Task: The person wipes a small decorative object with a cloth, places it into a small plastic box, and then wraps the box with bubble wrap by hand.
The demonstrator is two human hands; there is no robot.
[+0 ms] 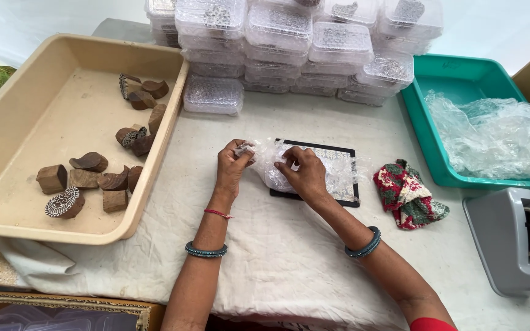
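at the far left sits a beige plastic tray [7, 116] holding about a dozen carved wooden printing blocks [102, 178], none of them wrapped; one oval block [64, 203] lies with its patterned face up near the tray's front edge. just right of the tray's far corner, a wrapped clear box [213, 95] stands alone in front of a stack of similar wrapped boxes [305, 46] along the back of the white cloth-covered table [265, 245].

in the middle, the left hand [231, 167] pinches one end of a bubble-wrap bundle [274, 164] between thumb and fingertips, and the right hand [307, 175] presses its fingers down on the other side of the same bundle, gripping the plastic. the bundle lies over a black-edged flat pad [345, 184] on the cloth; what is inside it is hidden by the wrap.

right of the pad lies a crumpled red floral cloth [409, 193]. beyond it, a teal tray [455, 79] holds loose bubble wrap [498, 135], and a grey tape dispenser [513, 242] stands at the front right corner.

judging by the layout, many pieces are already packed at the back, one is mid-wrap and not yet taped, and the blocks in the beige tray remain to be done.
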